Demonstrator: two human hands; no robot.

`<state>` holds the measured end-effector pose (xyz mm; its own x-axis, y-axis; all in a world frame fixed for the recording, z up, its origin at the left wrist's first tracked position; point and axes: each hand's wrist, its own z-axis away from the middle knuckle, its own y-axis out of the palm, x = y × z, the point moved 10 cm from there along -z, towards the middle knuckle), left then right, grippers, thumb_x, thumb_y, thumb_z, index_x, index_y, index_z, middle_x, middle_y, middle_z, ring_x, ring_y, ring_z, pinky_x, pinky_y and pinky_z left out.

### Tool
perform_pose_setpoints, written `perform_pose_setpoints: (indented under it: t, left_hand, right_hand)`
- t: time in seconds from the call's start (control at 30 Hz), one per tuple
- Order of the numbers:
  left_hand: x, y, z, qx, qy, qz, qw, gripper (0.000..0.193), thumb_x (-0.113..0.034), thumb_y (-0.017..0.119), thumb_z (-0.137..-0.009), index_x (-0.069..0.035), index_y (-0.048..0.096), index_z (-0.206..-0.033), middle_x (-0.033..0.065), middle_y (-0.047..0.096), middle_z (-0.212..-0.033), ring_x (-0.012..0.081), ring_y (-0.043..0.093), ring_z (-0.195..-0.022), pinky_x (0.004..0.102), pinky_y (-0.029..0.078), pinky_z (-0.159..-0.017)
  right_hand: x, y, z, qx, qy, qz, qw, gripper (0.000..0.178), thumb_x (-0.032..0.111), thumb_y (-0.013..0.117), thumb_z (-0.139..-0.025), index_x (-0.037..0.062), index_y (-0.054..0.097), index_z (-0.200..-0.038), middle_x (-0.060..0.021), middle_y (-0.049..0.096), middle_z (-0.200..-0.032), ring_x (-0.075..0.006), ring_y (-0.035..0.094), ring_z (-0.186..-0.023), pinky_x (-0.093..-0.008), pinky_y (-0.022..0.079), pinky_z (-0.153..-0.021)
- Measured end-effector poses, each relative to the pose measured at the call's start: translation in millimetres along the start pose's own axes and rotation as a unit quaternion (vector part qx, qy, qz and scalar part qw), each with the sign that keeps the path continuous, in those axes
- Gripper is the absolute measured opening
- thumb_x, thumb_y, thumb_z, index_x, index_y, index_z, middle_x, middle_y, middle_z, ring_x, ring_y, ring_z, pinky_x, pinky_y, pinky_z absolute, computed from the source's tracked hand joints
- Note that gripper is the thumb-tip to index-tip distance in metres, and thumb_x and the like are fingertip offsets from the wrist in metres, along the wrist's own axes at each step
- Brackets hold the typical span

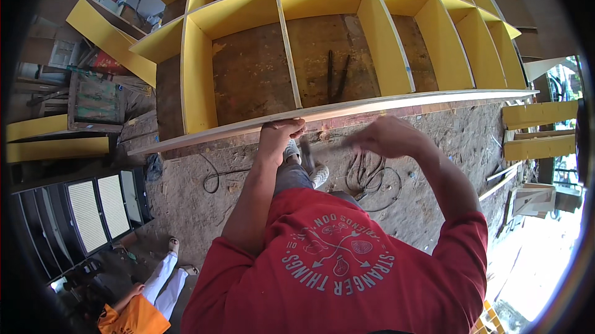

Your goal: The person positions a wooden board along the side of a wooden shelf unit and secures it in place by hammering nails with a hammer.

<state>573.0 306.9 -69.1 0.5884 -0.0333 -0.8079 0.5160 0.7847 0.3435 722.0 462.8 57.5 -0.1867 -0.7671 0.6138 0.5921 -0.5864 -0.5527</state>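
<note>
A large yellow grid-like shelf frame [201, 80] lies before me with its compartments facing up. Along its near edge runs a long pale wood strip [365, 105]. My left hand [282, 136] is closed at this strip, fingers curled against its near side; whatever they pinch is hidden. To the right, my right hand [390, 139] grips the handle of a hammer [307, 151], smeared by motion. The hammer's head end is close to my left hand, below the strip. Two dark rods [338, 77] lie inside a middle compartment.
A dark cable [372, 179] coils on the dirt floor near my feet. Yellow boards [539, 114] are stacked at right, another yellow board [114, 39] leans at left. A black cabinet with pale louvred panels [90, 210] and a person in orange [139, 312] are at lower left.
</note>
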Motion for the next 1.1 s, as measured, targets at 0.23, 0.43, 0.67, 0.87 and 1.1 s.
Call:
perform_pose_setpoints:
  t: [0.23, 0.43, 0.67, 0.87, 1.1]
  left_hand:
    - [3.3, -1.1, 0.4, 0.004, -0.008, -0.070, 0.998, 0.006, -0.013, 0.075, -0.096, -0.009, 0.075, -0.092, 0.0032, 0.073, -0.087, 0.0142, 0.067, -0.084, 0.0286, 0.048, -0.074]
    - [-14.9, -9.1, 22.6, 0.070, -0.011, -0.171, 0.983, 0.020, -0.019, 0.069, -0.103, -0.003, 0.076, -0.093, 0.0049, 0.074, -0.092, 0.0125, 0.068, -0.088, 0.0293, 0.053, -0.083]
    - [-139.1, -14.5, 51.3, 0.103, 0.145, -0.402, 0.898, 0.018, -0.015, 0.073, -0.099, 0.002, 0.075, -0.095, 0.0075, 0.077, -0.092, 0.0119, 0.070, -0.086, 0.0294, 0.056, -0.078]
    - [-201.5, 58.0, 19.9, 0.226, 0.454, -0.614, 0.605, 0.031, -0.016, 0.082, -0.086, -0.007, 0.073, -0.114, 0.0093, 0.072, -0.128, 0.0287, 0.063, -0.129, 0.0465, 0.045, -0.115]
    - [-131.9, 99.6, -36.5, 0.471, 0.502, -0.594, 0.416, 0.035, -0.012, 0.081, -0.074, -0.011, 0.072, -0.107, 0.0056, 0.072, -0.115, 0.0243, 0.064, -0.118, 0.0441, 0.043, -0.111]
  right_hand:
    - [-0.4, -14.9, 2.6, -0.035, 0.051, 0.008, 0.998, 0.037, 0.038, 0.070, -0.100, 0.0273, 0.073, -0.135, -0.0126, 0.079, -0.110, -0.0329, 0.075, -0.100, -0.0458, 0.055, -0.089]
    - [-16.4, 7.8, 19.6, -0.105, 0.001, -0.111, 0.988, 0.041, 0.038, 0.071, -0.100, 0.0131, 0.072, -0.133, -0.0184, 0.077, -0.114, -0.0369, 0.074, -0.103, -0.0464, 0.055, -0.092]
    - [-47.3, 87.6, 48.1, -0.255, 0.085, -0.289, 0.919, 0.050, 0.039, 0.083, -0.091, 0.0002, 0.070, -0.120, -0.0087, 0.070, -0.084, -0.0125, 0.063, -0.079, -0.0333, 0.052, -0.072]
    - [-26.6, 158.6, 38.5, -0.414, 0.122, -0.576, 0.694, 0.030, 0.034, 0.074, -0.102, 0.0056, 0.065, -0.106, 0.0040, 0.053, -0.069, -0.0056, 0.047, -0.056, -0.0255, 0.037, -0.051]
    - [34.4, 197.9, -12.9, -0.603, 0.104, -0.642, 0.462, 0.031, 0.031, 0.049, -0.114, 0.0020, 0.053, -0.124, 0.0021, 0.045, -0.065, -0.0070, 0.038, -0.044, -0.0249, 0.032, -0.040]
